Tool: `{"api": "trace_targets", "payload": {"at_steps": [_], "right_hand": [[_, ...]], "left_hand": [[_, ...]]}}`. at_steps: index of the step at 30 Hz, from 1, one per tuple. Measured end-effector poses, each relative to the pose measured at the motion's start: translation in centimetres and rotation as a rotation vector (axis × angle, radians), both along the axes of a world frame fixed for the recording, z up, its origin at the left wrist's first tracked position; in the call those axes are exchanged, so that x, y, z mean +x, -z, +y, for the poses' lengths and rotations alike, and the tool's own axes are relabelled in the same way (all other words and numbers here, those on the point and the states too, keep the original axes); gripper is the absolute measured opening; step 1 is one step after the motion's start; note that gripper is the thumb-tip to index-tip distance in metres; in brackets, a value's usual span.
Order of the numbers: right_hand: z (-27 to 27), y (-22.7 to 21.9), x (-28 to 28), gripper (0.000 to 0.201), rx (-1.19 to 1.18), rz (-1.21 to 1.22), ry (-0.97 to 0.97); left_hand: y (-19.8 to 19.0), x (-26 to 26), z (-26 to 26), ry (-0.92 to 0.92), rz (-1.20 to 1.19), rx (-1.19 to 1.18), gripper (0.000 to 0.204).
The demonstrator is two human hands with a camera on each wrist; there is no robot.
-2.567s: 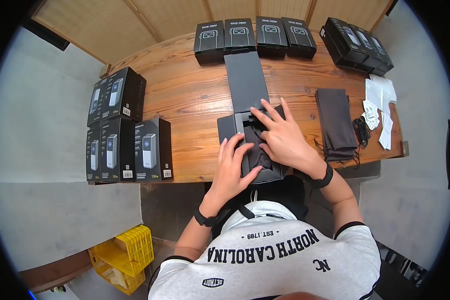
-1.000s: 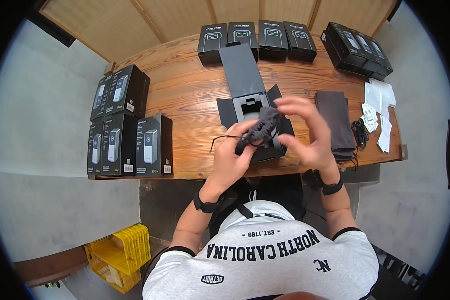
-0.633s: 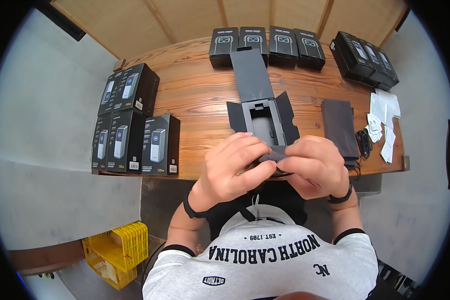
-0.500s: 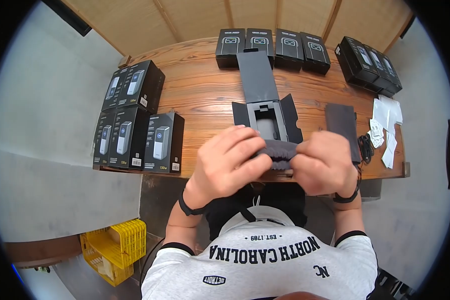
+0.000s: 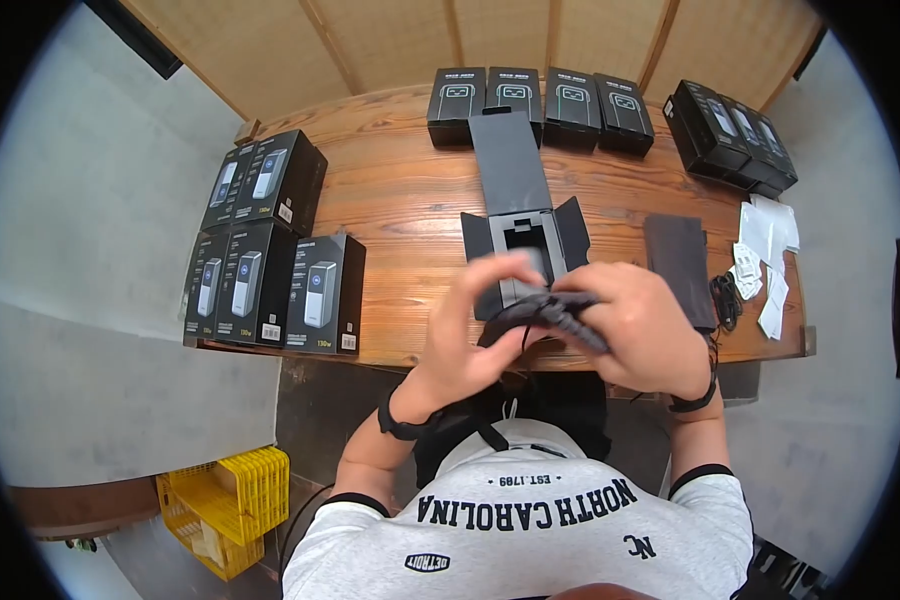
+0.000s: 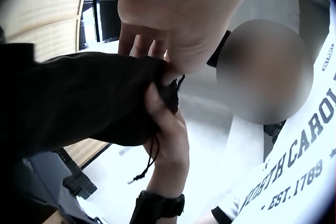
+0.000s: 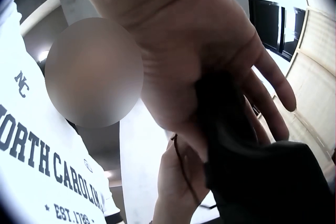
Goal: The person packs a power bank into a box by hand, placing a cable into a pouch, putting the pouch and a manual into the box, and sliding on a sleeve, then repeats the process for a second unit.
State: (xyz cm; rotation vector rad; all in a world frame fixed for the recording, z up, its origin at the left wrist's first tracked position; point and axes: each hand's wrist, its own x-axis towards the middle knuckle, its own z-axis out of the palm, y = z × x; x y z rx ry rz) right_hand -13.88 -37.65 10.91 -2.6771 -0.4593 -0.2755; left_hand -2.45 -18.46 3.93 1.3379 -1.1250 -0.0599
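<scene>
A dark drawstring pouch [image 5: 555, 310] is held between both hands above the near end of an opened black box [image 5: 573, 232]. My right hand [image 5: 650, 325] grips its gathered mouth. My left hand [image 5: 460, 340], blurred, curves its fingers and thumb around the other side. In the left wrist view the left hand [image 6: 178, 19] has fingers behind the pouch [image 6: 100, 98], and the right hand [image 6: 170, 134] lays a thumb on it; a cord hangs down. The right wrist view shows the right hand [image 7: 199, 56] wrapped around the dark pouch [image 7: 231, 124].
Black boxes [image 5: 315, 290] are stacked at the left; several stand at the back [image 5: 570, 110] and back right [image 5: 730, 135]. Folded dark cloth [image 5: 675, 270], a black cable [image 5: 727, 305] and white papers [image 5: 770, 225] lie to the right. Yellow crates [image 5: 255, 495] stand below left.
The pouch has come out of the box and is held above its near end. Since half a second ago, my left fingers have spread apart and the pouch has tilted.
</scene>
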Motion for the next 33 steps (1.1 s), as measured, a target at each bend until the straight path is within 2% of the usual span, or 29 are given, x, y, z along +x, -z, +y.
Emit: {"api": "trace_targets", "payload": {"at_steps": [1, 2, 5, 6, 8, 9, 11, 12, 13, 15, 16, 18, 19, 21, 22, 24, 26, 27, 29, 31, 33], "right_hand": [[-0.4, -0.3, 0.0, 0.017, 0.197, -0.062, 0.03], [-0.7, -0.6, 0.0, 0.013, 0.396, -0.123, 0.06], [-0.7, -2.5, -0.5, 0.014, 0.665, -0.256, 0.138], [-0.6, -2.1, -0.6, 0.014, 0.77, -0.312, 0.171], [-0.6, -1.7, -0.1, 0.017, 0.955, -0.324, 0.22], [-0.6, -1.7, 0.0, 0.018, 1.048, -0.29, 0.261], [-0.5, -0.9, 0.6, 0.023, 1.109, -0.275, 0.249], [-0.5, -0.2, 0.8, 0.025, 1.166, -0.236, 0.241], [-0.5, 0.5, 1.0, 0.027, 1.222, -0.197, 0.234], [-0.6, 1.8, 1.1, 0.029, 1.23, -0.189, 0.259], [-0.8, 2.4, 1.0, 0.03, 1.298, -0.169, 0.312], [-2.6, 4.7, 0.7, 0.032, 1.392, -0.119, 0.362], [-3.0, 6.3, 0.4, 0.032, 1.392, -0.137, 0.38], [-3.2, 7.8, -0.3, 0.03, 1.632, -0.15, 0.591], [-2.9, 8.2, -0.9, 0.028, 1.681, -0.126, 0.649], [-3.1, 10.3, -2.4, 0.037, 1.834, -0.014, 0.583], [-2.6, 12.5, -3.5, 0.047, 1.918, 0.023, 0.562], [-2.6, 13.4, -4.2, 0.048, 1.94, 0.013, 0.46], [-2.1, 13.8, -5.3, 0.048, 2.056, 0.001, 0.405], [-2.5, 15.7, -6.0, 0.052, 2.103, 0.036, 0.416], [-2.8, 16.7, -6.0, 0.056, 2.272, 0.16, 0.271]], "left_hand": [[0.7, 0.6, 0.0, 0.004, 0.119, 0.016, 0.078], [1.8, 1.3, 0.4, 0.059, 0.196, 0.064, 0.097], [2.8, 1.4, 1.5, 0.218, 0.412, 0.114, 0.098], [3.1, 1.1, 1.8, 0.22, 0.411, 0.115, 0.098], [3.7, 0.3, 2.1, 0.359, 0.591, 0.153, 0.079], [4.3, 0.1, 2.2, 0.359, 0.588, 0.153, 0.079], [5.1, -0.3, 2.0, 0.515, 0.869, 0.205, 0.056], [5.1, -0.8, 1.7, 0.487, 0.827, 0.136, 0.045], [5.1, -1.1, 1.4, 0.49, 0.824, 0.135, 0.045], [4.6, -1.5, 0.9, 0.318, 0.838, 0.075, 0.034], [4.8, -1.3, 1.0, 0.329, 0.837, 0.081, 0.034], [5.0, -0.6, 1.5, 0.13, 0.615, 0.267, 0.022], [4.8, -0.3, 1.7, 0.152, 0.61, 0.274, 0.022], [3.7, -0.1, 1.9, 0.017, 0.604, 0.28, 0.026], [3.1, 0.1, 1.9, 0.047, 0.6, 0.293, 0.026], [1.3, 0.3, 1.6, -0.037, 0.489, 0.295, 0.023], [-1.0, -0.2, 0.8, 0.034, 0.561, 0.261, 0.017], [-1.6, -0.4, 0.3, 0.1, 0.595, 0.229, 0.014], [-2.8, -0.8, -1.1, 0.219, 0.595, 0.232, 0.014], [-3.8, -1.2, -2.6, 0.329, 0.597, 0.234, 0.016], [-4.7, -1.7, -4.2, 0.458, 0.609, 0.243, 0.019]]}}
